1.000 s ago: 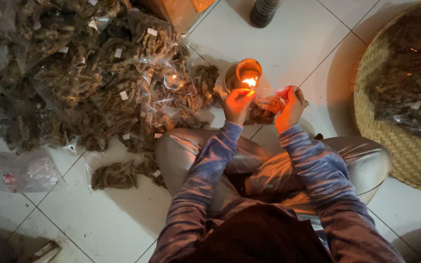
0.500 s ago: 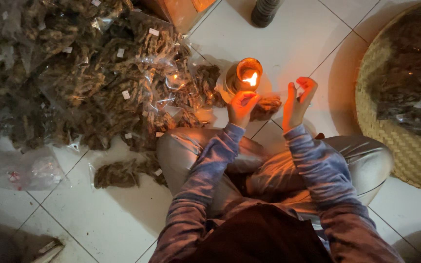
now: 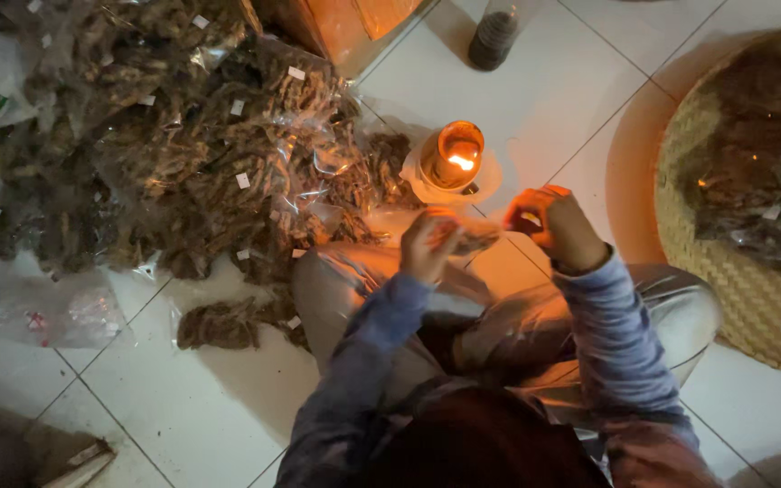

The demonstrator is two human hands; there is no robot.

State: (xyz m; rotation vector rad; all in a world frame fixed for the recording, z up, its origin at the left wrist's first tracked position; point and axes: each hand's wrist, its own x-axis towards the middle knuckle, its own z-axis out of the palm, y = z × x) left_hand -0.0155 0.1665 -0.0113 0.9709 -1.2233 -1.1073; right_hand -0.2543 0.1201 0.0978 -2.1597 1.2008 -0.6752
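Packet of dried pieces sits pinched in the left hand; right hand curls shut beside it, candle at twelve o'clock.

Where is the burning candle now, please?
In the head view the candle stands on the white tiled floor, just beyond the left hand, beside the pile of clear packets.

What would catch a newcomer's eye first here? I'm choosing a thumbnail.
The small flame in the lamp on the floor tiles, glowing orange just beyond the person's knees. Close in front of it, the left hand grips a small clear packet and the right hand is raised beside it. A big heap of filled packets spreads at upper left, a woven basket at right.
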